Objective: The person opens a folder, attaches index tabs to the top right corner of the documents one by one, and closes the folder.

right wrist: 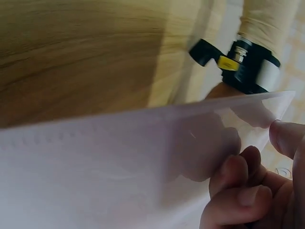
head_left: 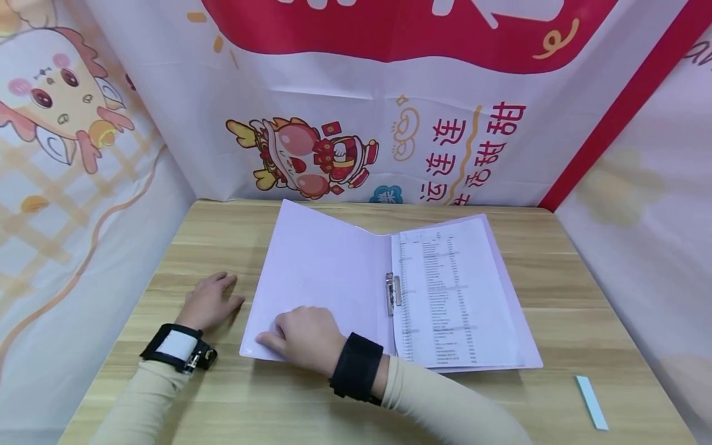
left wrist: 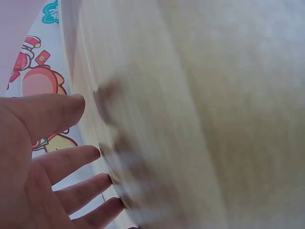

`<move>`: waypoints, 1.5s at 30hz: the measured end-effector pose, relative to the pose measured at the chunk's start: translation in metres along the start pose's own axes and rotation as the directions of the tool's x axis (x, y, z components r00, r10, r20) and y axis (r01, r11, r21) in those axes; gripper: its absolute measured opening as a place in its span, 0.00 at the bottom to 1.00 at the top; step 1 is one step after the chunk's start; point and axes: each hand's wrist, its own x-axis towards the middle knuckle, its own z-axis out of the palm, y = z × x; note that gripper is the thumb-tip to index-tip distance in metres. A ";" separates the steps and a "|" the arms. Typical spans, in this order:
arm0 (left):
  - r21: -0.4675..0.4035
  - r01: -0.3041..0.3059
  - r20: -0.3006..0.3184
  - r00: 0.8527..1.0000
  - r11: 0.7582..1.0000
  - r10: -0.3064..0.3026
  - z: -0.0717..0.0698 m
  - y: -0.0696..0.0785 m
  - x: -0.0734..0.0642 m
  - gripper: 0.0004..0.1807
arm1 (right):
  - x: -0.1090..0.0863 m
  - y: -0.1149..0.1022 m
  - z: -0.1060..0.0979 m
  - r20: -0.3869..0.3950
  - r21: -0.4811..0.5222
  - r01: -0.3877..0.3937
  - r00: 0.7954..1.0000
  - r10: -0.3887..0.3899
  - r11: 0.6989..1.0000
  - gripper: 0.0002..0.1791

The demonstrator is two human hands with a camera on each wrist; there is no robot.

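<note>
On the table (head_left: pixel 556 278), dial centre: a pale lilac folder (head_left: pixel 372 266) lies open, with twelve o'clock pointing away from the person.
Three o'clock, pages: printed white sheets (head_left: pixel 456 296) rest on the folder's right half, next to the metal clip (head_left: pixel 390 293) at the spine.
Eight o'clock, right hand (head_left: pixel 306 337): fingers bent, thumb stretched apart, at the near corner of the left cover (head_left: pixel 317 259); whether it pinches or only presses, I cannot tell.
Nine o'clock, left hand (head_left: pixel 211 303): fingers loose and spread, gripping nothing, low over the wood just beside the folder.
Four o'clock, strip: a light blue strip (head_left: pixel 592 402) lies well apart from the folder.
Cover risk: the left cover may spring up if the right hand lifts, should its fold be stiff.
Page risk: sheets could slip if the clip is unfastened; the right sleeve (head_left: pixel 450 402) could nudge the near edge.
Hidden: the right palm; how the clip is fastened.
Hard to make out: the small print; the blurred left wrist view, leaving fingertip contact uncertain.
Cut off: both forearms, at six o'clock.
</note>
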 end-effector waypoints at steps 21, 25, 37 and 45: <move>-0.016 0.001 0.046 0.999 1.000 -0.001 -0.005 0.003 -0.003 0.33 | 0.013 -0.010 0.057 -0.005 -0.238 -0.043 0.999 0.043 0.970 0.31; -0.020 0.005 0.042 0.999 1.000 -0.004 -0.005 0.005 -0.004 0.33 | 0.014 -0.010 0.064 -0.002 -0.265 -0.056 0.998 0.057 0.963 0.33; -0.018 0.030 0.055 0.998 0.999 -0.029 -0.004 0.005 -0.002 0.35 | 0.018 -0.011 0.075 0.061 -0.294 -0.102 0.990 0.125 0.950 0.32; -0.022 0.032 0.061 0.998 0.999 -0.031 -0.002 0.005 0.000 0.35 | 0.018 -0.012 0.078 0.094 -0.334 -0.117 0.983 0.157 0.935 0.32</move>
